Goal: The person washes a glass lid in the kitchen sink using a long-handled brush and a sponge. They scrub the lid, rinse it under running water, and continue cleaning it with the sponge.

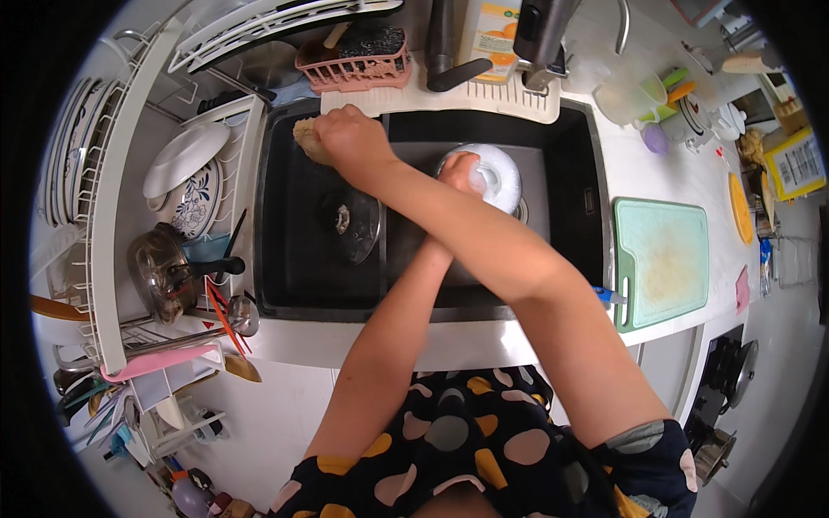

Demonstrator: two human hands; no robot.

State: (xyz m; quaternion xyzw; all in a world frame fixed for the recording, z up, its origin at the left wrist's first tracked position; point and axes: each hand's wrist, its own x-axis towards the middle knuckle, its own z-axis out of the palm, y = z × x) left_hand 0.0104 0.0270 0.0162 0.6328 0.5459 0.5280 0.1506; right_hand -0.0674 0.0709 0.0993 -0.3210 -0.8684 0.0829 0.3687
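Note:
My forearms cross over a black double sink (311,285), the right one on top. My right hand (353,139) reaches to the far left corner and grips a tan scrubber, possibly a loofah (309,139). Over the right basin, my left hand (461,171) holds a white dish (499,178) covered in suds by its left side; part of that hand is hidden behind the right forearm. A glass pot lid (366,230) with a metal-centred knob lies in the left basin, below my right hand.
Behind the sink stand a pink sponge basket (359,68), a soap bottle (492,45) and a dark faucet (440,65). A dish rack (110,213) with plates and a glass pot (158,272) is at left. At right lies a green cutting board (670,262).

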